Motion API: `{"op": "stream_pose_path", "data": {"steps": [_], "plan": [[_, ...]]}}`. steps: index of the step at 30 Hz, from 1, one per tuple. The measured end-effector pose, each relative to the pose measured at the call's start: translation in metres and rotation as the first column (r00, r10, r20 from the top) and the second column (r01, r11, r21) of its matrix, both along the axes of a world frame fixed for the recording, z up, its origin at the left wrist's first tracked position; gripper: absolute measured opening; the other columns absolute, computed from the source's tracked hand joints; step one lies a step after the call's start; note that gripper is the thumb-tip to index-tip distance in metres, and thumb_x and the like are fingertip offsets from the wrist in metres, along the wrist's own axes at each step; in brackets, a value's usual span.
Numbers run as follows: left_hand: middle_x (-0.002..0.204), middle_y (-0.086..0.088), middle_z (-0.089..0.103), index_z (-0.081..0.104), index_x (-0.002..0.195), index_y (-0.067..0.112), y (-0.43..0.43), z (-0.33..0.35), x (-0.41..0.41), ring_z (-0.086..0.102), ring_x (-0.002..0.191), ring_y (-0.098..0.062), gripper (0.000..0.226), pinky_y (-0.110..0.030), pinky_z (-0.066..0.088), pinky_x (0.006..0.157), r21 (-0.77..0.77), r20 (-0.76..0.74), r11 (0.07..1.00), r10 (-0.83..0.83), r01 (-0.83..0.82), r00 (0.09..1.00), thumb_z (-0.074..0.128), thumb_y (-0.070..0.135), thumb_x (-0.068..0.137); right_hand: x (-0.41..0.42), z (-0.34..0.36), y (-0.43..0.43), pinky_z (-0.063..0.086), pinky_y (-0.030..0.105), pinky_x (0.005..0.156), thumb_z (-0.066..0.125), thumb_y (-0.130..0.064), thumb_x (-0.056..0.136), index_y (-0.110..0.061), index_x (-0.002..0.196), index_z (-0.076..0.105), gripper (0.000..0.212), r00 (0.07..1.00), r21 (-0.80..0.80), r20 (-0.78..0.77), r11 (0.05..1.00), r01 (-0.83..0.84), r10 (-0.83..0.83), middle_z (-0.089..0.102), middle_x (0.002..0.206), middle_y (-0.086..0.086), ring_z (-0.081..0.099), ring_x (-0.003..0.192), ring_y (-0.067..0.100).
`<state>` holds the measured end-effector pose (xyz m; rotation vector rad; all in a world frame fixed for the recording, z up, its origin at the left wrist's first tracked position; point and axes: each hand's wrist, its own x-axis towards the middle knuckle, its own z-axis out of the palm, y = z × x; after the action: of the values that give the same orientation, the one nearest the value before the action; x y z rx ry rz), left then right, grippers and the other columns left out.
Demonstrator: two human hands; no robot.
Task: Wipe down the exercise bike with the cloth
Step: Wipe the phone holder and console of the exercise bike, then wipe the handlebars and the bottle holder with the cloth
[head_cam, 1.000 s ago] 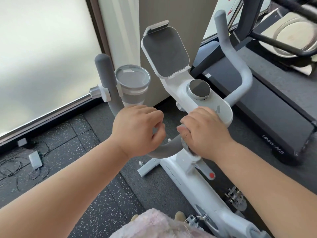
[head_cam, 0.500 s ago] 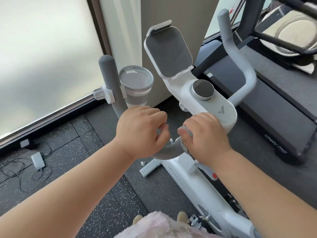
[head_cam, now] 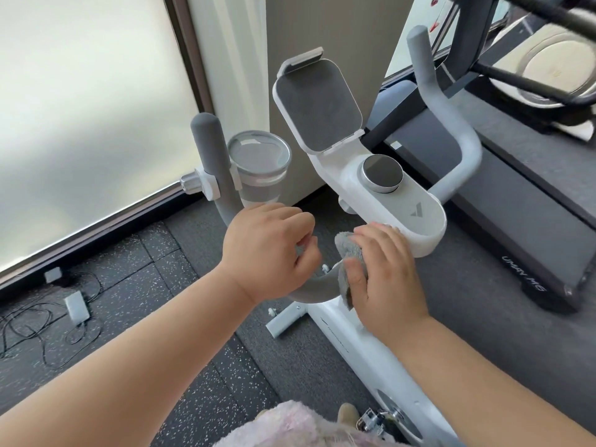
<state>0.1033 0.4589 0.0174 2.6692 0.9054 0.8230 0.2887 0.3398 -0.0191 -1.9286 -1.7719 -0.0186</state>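
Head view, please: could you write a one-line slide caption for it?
Right hand presses a grey cloth on the exercise bike handlebar; left hand grips beside it.

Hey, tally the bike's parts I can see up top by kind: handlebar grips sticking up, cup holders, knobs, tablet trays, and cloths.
Upright grips: 2 (left, right)
Cup holder: 1
Knob: 1
Tablet tray: 1
Cloth: 1, under the right hand
Total: 6

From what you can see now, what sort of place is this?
Probably a home gym or small fitness room: a white exercise bike stands on speckled rubber floor tiles, with a treadmill beside it and another machine behind.
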Motion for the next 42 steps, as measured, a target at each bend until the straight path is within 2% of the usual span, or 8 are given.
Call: {"op": "stream_pose_path", "data": {"steps": [6, 12, 18, 24, 32, 36, 39, 42], "plan": [[0.059, 0.005, 0.045, 0.049, 0.067, 0.019, 0.001, 0.001, 0.002, 0.042, 0.059, -0.024, 0.019, -0.033, 0.032, 0.056, 0.016, -0.028, 1.0, 0.016, -0.015, 0.999, 0.057, 0.027, 0.082, -0.027, -0.012, -0.036, 0.014, 0.049, 0.127, 0.035, -0.033, 0.106, 0.003, 0.157, 0.023, 0.063, 0.997, -0.057, -0.069, 0.998, 0.015, -0.018, 0.01, 0.169, 0.015, 0.003, 0.157, 0.033], [0.061, 0.004, 0.051, 0.054, 0.069, 0.021, -0.001, 0.0, 0.002, 0.047, 0.061, -0.024, 0.016, -0.037, 0.039, 0.057, 0.01, -0.082, 1.0, 0.02, -0.019, 0.996, 0.054, 0.029, 0.082, -0.038, -0.01, -0.02, 0.007, 0.043, 0.128, 0.021, -0.04, 0.108, -0.003, 0.161, 0.008, 0.066, 0.944, -0.11, -0.263, 0.978, 0.178, -0.201, -0.007, 0.171, 0.007, -0.011, 0.157, 0.022], [0.058, 0.004, 0.045, 0.05, 0.067, 0.021, -0.002, 0.0, 0.004, 0.044, 0.057, -0.025, 0.02, -0.032, 0.023, 0.056, 0.085, -0.125, 0.995, 0.06, -0.049, 0.99, 0.054, 0.029, 0.085, -0.077, -0.009, -0.045, 0.0, 0.033, 0.127, 0.032, -0.037, 0.107, -0.007, 0.156, -0.02, 0.077, 0.793, -0.226, -0.565, 0.967, 0.115, -0.227, -0.034, 0.164, 0.004, -0.024, 0.153, 0.013], [0.056, 0.006, 0.042, 0.051, 0.068, 0.021, -0.005, 0.002, 0.004, 0.041, 0.055, -0.024, 0.02, -0.029, 0.02, 0.055, 0.102, -0.172, 0.995, 0.033, -0.016, 0.984, 0.048, 0.032, 0.084, -0.062, 0.016, -0.003, -0.009, 0.02, 0.121, 0.03, -0.031, 0.11, -0.006, 0.158, -0.016, 0.071, 0.523, -0.366, -0.708, 0.88, 0.303, -0.475, -0.023, 0.168, 0.007, -0.017, 0.155, 0.013], [0.055, 0.004, 0.048, 0.054, 0.068, 0.02, -0.005, 0.0, 0.005, 0.046, 0.054, -0.024, 0.02, -0.03, 0.033, 0.05, 0.091, -0.19, 0.996, 0.023, -0.006, 0.981, 0.048, 0.03, 0.085, -0.082, 0.01, -0.011, 0.009, 0.037, 0.127, 0.035, -0.034, 0.109, -0.014, 0.158, -0.019, 0.076, 0.47, -0.35, -0.755, 0.887, 0.301, -0.457, -0.009, 0.171, 0.006, -0.001, 0.157, 0.017], [0.054, 0.006, 0.047, 0.054, 0.068, 0.021, -0.005, 0.001, 0.004, 0.045, 0.053, -0.022, 0.019, -0.027, 0.025, 0.051, 0.101, -0.177, 0.995, 0.026, -0.008, 0.984, 0.051, 0.027, 0.085, -0.06, 0.017, 0.001, 0.034, 0.033, 0.114, 0.034, -0.035, 0.109, -0.013, 0.161, 0.005, 0.064, 0.343, -0.395, -0.763, 0.815, 0.424, -0.548, 0.042, 0.156, 0.014, 0.043, 0.141, 0.024], [0.053, 0.006, 0.044, 0.05, 0.066, 0.022, -0.006, 0.002, 0.004, 0.042, 0.051, -0.021, 0.019, -0.026, 0.022, 0.05, 0.106, -0.168, 0.994, 0.039, -0.021, 0.985, 0.05, 0.026, 0.085, -0.047, 0.023, 0.012, 0.035, 0.019, 0.085, 0.037, -0.032, 0.108, -0.004, 0.147, 0.035, 0.048, 0.208, -0.365, -0.812, 0.752, 0.549, -0.545, 0.059, 0.132, 0.009, 0.057, 0.12, 0.023], [0.053, 0.006, 0.042, 0.05, 0.066, 0.021, -0.006, 0.002, 0.004, 0.041, 0.051, -0.023, 0.019, -0.026, 0.019, 0.05, 0.107, -0.168, 0.994, 0.043, -0.026, 0.985, 0.05, 0.027, 0.085, -0.068, 0.016, 0.005, 0.045, 0.03, 0.093, 0.044, -0.038, 0.105, -0.006, 0.137, 0.042, 0.045, 0.193, -0.339, -0.847, 0.782, 0.523, -0.496, 0.062, 0.117, 0.004, 0.061, 0.111, 0.024]]}}
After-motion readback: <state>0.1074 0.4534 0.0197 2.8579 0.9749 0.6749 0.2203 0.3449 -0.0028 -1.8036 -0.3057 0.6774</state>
